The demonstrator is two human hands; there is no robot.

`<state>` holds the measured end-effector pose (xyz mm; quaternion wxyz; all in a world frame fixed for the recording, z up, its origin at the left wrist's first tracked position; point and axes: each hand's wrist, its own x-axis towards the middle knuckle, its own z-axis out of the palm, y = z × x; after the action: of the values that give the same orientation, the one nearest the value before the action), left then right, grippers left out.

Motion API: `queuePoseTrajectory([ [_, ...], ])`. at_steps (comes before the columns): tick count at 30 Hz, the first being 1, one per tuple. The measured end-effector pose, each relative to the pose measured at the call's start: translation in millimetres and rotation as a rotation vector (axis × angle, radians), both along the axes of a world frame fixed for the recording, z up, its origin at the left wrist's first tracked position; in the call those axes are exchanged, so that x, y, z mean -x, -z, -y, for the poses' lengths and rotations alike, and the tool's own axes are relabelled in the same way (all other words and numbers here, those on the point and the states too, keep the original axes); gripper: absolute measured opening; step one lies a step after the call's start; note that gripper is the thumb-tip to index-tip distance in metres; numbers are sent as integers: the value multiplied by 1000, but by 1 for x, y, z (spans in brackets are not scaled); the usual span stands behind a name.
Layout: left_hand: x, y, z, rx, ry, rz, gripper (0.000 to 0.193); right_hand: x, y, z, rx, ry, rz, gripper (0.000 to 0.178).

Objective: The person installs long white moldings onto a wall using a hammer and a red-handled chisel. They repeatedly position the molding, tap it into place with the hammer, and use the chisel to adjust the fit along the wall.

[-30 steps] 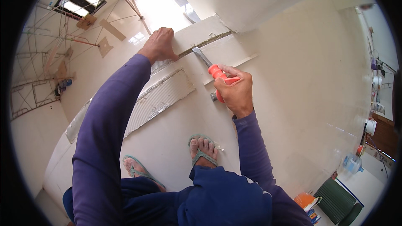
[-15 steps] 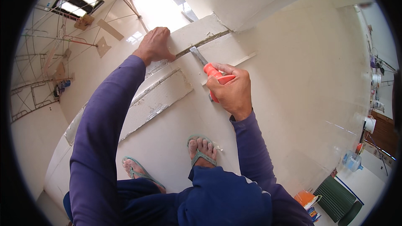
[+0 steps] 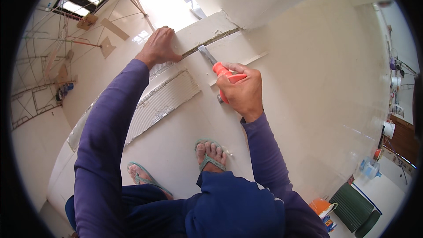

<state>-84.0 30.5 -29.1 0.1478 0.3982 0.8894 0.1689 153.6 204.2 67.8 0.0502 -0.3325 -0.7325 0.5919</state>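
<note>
Chisel [image 3: 216,64] in the right hand [image 3: 243,89], its blade slanting up and left to the dark gap [image 3: 213,41] along a white ledge [image 3: 200,31]. The tip lies at the gap's near edge; whether it actually enters the gap is hard to tell. The right fist is wrapped firmly round the red handle, at the flared guard, with thumb and forefinger on the upper side. Below the fist shows a grey metal stub [image 3: 220,99] (part of the chisel or not, I cannot say).

The left hand [image 3: 159,48] is on the ledge's left part, fingers bent toward the far side and thumb reaching to the left end of the gap. Its fingertips are hidden, so I cannot tell whether it pinches the ledge or just rests there.

Nearer the person, left of the chisel, lies a ribbed panel [image 3: 165,99] with a ragged edge. Both feet, in green sandals [image 3: 207,164], are below it. Scaffolding [image 3: 72,40] stands at far left; a green chair [image 3: 351,206] and a clear bottle [image 3: 369,167] are at lower right.
</note>
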Motion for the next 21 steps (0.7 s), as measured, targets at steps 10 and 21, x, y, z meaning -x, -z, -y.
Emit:
queuePoseTrajectory([
  [10, 1, -4, -3, 77, 8, 13, 67, -4, 1, -3, 154, -12, 69, 41],
  [21, 4, -7, -8, 102, 8, 14, 70, -20, 36, -2, -7, 40, -175, 39],
])
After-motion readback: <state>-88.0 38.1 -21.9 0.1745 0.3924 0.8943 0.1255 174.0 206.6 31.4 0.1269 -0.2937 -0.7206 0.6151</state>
